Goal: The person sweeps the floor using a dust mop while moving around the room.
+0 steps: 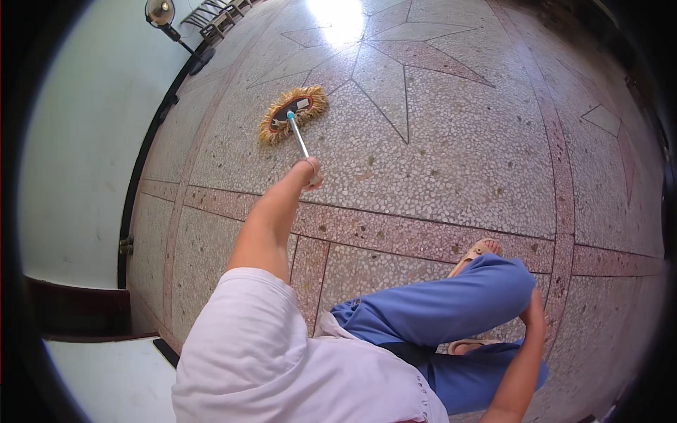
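Observation:
My left hand (312, 172) is closed around the metal handle (298, 136) of a mop, its arm stretched out in front of me. The mop head (314, 112) lies on the floor beyond it, an oval with a fringe of yellowish strands and a dark plate bearing a pale patch. A teal joint (290, 115) links the head to the handle. On the other side, my right hand (535, 311) touches my blue trouser leg (439, 309) near the knee. Its fingers are mostly hidden behind the leg.
Speckled terrazzo floor (455, 185) with reddish bands and an inlaid star spreads around me. A pedestal fan (199, 62) and wooden seats (218, 25) stand along the pale wall (74, 174) at left. Bright light reflects off the floor ahead. My sandalled foot (473, 255) is near a band.

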Available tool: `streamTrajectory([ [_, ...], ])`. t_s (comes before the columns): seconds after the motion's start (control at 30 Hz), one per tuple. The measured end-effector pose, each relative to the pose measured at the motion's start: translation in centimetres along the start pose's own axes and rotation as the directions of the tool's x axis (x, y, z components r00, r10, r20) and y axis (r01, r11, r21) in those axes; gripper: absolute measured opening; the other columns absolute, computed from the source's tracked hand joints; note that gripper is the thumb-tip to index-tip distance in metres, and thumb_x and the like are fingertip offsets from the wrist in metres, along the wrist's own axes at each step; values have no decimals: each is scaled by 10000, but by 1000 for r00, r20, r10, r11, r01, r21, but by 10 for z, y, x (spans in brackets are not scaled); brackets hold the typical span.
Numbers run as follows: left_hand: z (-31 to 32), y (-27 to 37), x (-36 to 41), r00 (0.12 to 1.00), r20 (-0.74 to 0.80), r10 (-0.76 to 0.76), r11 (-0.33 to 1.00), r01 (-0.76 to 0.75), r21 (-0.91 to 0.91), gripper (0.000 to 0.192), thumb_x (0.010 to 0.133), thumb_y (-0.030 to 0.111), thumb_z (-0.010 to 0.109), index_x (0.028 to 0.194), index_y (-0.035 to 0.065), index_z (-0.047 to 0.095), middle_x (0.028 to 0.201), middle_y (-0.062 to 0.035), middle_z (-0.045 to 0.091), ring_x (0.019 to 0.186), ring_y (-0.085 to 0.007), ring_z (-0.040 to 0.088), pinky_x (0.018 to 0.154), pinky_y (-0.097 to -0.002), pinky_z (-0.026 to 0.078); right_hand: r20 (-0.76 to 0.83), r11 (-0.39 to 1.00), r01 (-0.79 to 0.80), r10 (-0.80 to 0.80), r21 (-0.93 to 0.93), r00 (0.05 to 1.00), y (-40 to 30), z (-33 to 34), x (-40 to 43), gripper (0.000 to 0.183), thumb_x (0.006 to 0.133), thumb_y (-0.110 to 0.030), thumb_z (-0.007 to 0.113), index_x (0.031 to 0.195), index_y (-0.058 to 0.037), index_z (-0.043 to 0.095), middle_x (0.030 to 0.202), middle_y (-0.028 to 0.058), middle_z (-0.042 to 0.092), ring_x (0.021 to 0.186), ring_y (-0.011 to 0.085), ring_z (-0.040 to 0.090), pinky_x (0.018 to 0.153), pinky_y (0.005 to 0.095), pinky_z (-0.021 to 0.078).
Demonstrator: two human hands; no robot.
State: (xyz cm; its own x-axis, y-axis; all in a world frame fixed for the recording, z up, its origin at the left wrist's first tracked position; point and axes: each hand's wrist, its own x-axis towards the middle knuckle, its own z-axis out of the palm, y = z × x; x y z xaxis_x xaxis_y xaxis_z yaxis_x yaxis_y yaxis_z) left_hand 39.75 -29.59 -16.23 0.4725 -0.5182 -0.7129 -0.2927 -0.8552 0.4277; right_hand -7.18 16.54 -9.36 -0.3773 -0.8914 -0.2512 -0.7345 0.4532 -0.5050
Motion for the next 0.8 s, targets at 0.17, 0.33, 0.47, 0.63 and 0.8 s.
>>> streamTrajectory([
  [0.17,-22,-128,-9,898,-34,439,724,-330,606,463,865,411,482,1048,-7,557,1042,-227,591,1001,-379,567,816,-431,461,150,995,-43,56,-84,987,-19,-9,9,271,712,-66,589,966,29,596,943,236,606,850,359,596,709,362,459],
  [0.33,-115,-285,-88,963,208,170,428,-262,865,416,913,376,406,1079,-5,385,930,-275,580,897,-432,565,758,-478,442,43,897,-181,179,403,983,-35,-15,13,298,739,-19,566,1035,-37,584,974,236,589,893,396,557,734,380,450],
  [0.47,-156,-373,-141,958,282,57,333,-284,899,408,904,364,428,1085,3,371,975,-287,574,936,-432,559,776,-486,444,14,898,-66,67,435,998,-44,-20,15,339,769,-17,526,1104,-60,552,989,227,588,911,394,551,755,378,447],
  [0.63,-98,-312,-145,930,323,175,379,-366,850,394,908,341,428,1113,8,379,994,-297,560,960,-446,543,805,-498,430,-33,975,21,-14,222,999,-26,-16,12,396,759,-12,522,1147,-92,533,949,216,598,891,388,560,750,396,449],
  [0.8,63,-176,-40,746,529,405,244,-645,724,479,874,425,441,1102,5,460,1050,-251,568,970,-417,545,801,-462,441,-32,966,40,-33,255,999,-48,-26,15,367,772,-1,513,1134,-59,539,978,203,602,902,342,576,772,360,445],
])
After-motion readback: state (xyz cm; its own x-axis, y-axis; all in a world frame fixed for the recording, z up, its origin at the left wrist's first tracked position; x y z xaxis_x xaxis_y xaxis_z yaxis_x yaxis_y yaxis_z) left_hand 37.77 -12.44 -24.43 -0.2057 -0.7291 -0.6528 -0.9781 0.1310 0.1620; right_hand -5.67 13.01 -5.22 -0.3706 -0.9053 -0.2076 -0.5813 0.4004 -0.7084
